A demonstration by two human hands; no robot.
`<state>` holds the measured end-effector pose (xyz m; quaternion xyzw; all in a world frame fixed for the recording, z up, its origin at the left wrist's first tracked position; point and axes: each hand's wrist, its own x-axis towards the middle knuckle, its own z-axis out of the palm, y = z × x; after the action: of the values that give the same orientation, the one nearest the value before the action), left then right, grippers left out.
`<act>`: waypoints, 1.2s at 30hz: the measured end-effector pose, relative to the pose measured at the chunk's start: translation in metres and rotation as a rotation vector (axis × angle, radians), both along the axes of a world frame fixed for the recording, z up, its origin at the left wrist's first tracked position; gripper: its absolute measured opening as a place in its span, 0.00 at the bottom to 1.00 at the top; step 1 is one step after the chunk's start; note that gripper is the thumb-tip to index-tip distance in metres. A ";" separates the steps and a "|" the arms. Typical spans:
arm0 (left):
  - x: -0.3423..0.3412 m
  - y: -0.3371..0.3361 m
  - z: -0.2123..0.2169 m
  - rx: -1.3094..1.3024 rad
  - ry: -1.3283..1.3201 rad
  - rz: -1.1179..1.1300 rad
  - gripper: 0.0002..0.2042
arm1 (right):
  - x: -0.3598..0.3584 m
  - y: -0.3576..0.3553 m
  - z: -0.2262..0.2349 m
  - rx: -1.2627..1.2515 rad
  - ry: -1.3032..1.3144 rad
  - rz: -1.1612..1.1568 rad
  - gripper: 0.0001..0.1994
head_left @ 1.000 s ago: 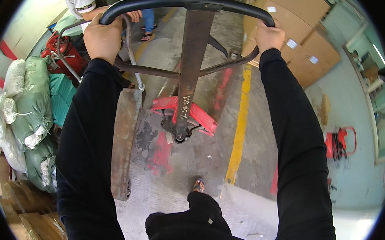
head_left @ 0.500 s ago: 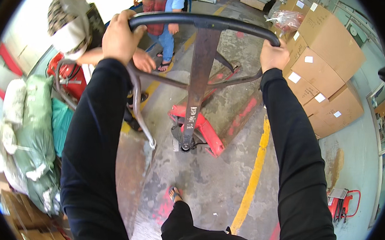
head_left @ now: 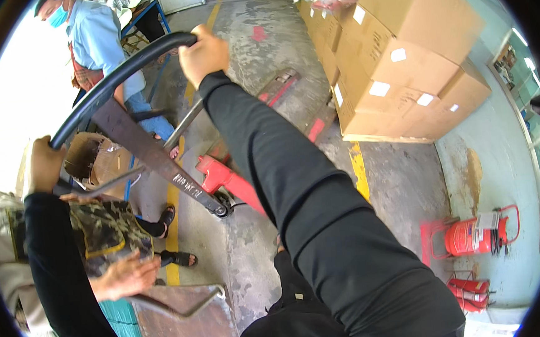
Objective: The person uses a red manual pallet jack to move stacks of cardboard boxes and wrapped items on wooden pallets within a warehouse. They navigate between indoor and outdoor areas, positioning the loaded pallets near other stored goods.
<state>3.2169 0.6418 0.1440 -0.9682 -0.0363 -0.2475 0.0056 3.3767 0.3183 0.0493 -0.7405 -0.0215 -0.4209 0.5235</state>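
Observation:
Both my hands are closed on the black curved handlebar (head_left: pixel 116 73) of a pallet jack. My left hand (head_left: pixel 45 164) grips its lower left end, and my right hand (head_left: pixel 207 52) grips the upper right end. From the bar a worn brown steel shaft (head_left: pixel 150 152) slants down to the jack's red base (head_left: pixel 233 182). Its scuffed forks (head_left: pixel 283 85) point away along the floor, partly hidden behind my right arm.
At left a person in camouflage (head_left: pixel 105 224) holds out an open hand (head_left: pixel 127 275) near a rusty flat cart (head_left: pixel 182 293). Another person in blue (head_left: pixel 95 37) stands farther off. Stacked cartons (head_left: pixel 394 66) line the right, with red fire extinguishers (head_left: pixel 472 236) by the wall.
The handlebar and shaft have swung left with both my hands on them, and the bar now slants. My view has shifted, bringing the extinguishers and the person at left more into sight.

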 end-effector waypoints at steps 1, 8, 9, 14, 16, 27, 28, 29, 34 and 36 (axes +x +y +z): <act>0.016 0.007 -0.002 -0.073 0.080 0.133 0.12 | 0.023 0.007 0.003 -0.047 0.100 0.092 0.05; 0.152 0.083 -0.003 0.114 0.115 0.288 0.12 | 0.131 0.086 -0.019 0.004 -0.080 0.168 0.06; 0.172 0.096 -0.005 0.131 -0.050 0.118 0.14 | 0.143 0.097 -0.022 -0.005 -0.053 0.117 0.05; 0.271 0.143 -0.013 -0.150 0.055 0.093 0.17 | 0.208 0.124 -0.015 -0.085 -0.123 0.021 0.05; 0.313 0.159 -0.015 -0.177 0.037 -0.033 0.13 | 0.224 0.135 -0.010 -0.082 -0.187 -0.004 0.06; 0.563 0.232 -0.045 -0.291 -0.065 -0.358 0.09 | 0.395 0.174 -0.022 -0.033 -0.135 -0.073 0.08; 0.579 0.240 -0.051 -0.286 -0.138 -0.338 0.11 | 0.411 0.174 -0.019 -0.066 -0.124 -0.079 0.06; 0.592 0.247 -0.057 -0.262 -0.214 -0.248 0.13 | 0.429 0.176 -0.014 -0.005 -0.080 -0.066 0.07; 0.643 0.276 -0.071 -0.296 -0.176 -0.136 0.13 | 0.513 0.202 -0.009 -0.036 -0.082 -0.094 0.09; 0.669 0.278 -0.076 -0.406 -0.233 -0.198 0.12 | 0.554 0.205 -0.019 -0.040 -0.189 -0.178 0.09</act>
<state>3.8856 0.9202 0.0677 -0.9133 0.0093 -0.3443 -0.2175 3.9304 0.5234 0.0298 -0.7070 -0.0133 -0.5329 0.4648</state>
